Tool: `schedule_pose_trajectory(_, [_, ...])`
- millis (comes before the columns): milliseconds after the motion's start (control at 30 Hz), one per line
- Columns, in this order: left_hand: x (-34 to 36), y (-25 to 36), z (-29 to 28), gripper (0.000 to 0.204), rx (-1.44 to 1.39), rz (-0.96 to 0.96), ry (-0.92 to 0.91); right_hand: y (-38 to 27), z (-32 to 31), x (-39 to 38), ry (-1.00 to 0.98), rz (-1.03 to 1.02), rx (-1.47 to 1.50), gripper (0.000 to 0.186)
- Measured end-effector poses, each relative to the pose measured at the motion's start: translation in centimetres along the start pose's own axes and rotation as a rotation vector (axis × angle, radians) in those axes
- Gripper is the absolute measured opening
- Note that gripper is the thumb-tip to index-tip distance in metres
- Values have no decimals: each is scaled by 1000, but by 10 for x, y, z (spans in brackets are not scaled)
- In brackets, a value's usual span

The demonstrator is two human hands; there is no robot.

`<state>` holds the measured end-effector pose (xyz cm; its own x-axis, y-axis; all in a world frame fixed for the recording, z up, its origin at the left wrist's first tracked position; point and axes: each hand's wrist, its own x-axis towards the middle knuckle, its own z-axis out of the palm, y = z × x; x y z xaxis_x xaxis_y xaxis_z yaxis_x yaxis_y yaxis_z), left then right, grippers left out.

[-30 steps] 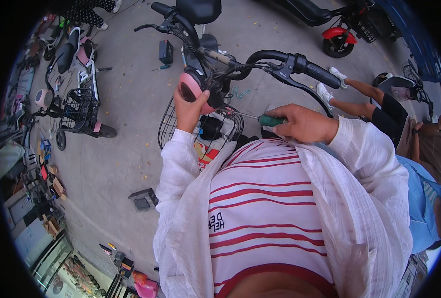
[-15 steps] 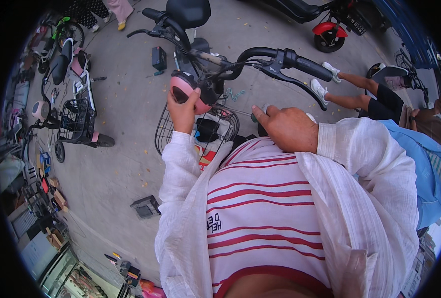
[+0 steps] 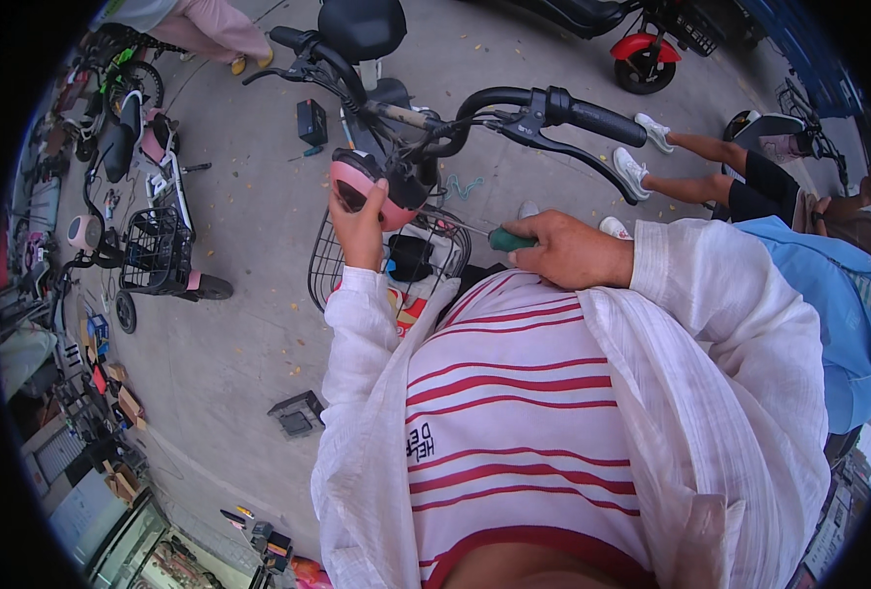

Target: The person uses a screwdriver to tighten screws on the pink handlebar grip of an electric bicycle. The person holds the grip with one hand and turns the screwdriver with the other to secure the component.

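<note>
My left hand (image 3: pixel 361 226) grips a pink headlamp housing (image 3: pixel 398 210) with a dark lens, fixed below the black handlebar (image 3: pixel 600 122) of a two-wheeled vehicle. My right hand (image 3: pixel 580 253) is closed on a green-handled screwdriver (image 3: pixel 511 240), whose thin shaft points left toward the lamp's lower side; where its tip ends is hard to make out. Just below the lamp, a wire front basket (image 3: pixel 322 265) holds a black item (image 3: pixel 411 259) and red-and-white things. Tangled cables run around the handlebar stem, and a black seat (image 3: pixel 362 26) shows beyond it.
A second bike with basket (image 3: pixel 151 245) stands left among clutter. A black battery (image 3: pixel 312 123) and grey case (image 3: pixel 296 414) lie on the ground. A scooter (image 3: pixel 641 64) is behind; seated people's legs (image 3: pixel 705 185) and a blue garment (image 3: pixel 810 329) are right; pink trousers (image 3: pixel 221 29) top left.
The person in pink trousers has come further into view at top left. The handlebar and lamp sit slightly further left in the picture. My right hand has shifted slightly, showing the green handle again.
</note>
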<state>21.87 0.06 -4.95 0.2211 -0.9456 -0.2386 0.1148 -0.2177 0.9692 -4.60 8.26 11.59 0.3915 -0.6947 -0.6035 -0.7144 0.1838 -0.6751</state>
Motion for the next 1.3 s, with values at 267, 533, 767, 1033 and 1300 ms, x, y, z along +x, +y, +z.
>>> schedule_pose_trajectory(267, [-9, 6, -5, 72, -263, -202, 3, -12, -3, -13, 85, -32, -351, 49])
schedule_pose_trajectory(533, [-7, 11, -23, 70, -162, -236, -11, -5, -37, -22, -14, -135, -243, 36])
schedule_pose_trajectory(767, [-7, 14, -16, 74, 141, 72, -29, -45, -38, 105, 438, -307, 111, 38])
schedule_pose_trajectory(1033, [-17, 1, -23, 90, 337, 224, 53, -73, -7, 190, 89, -111, 197, 58])
schedule_pose_trajectory(1300, [-28, 2, -8, 93, 369, 220, 78, -72, -2, 199, 410, -241, -153, 46])
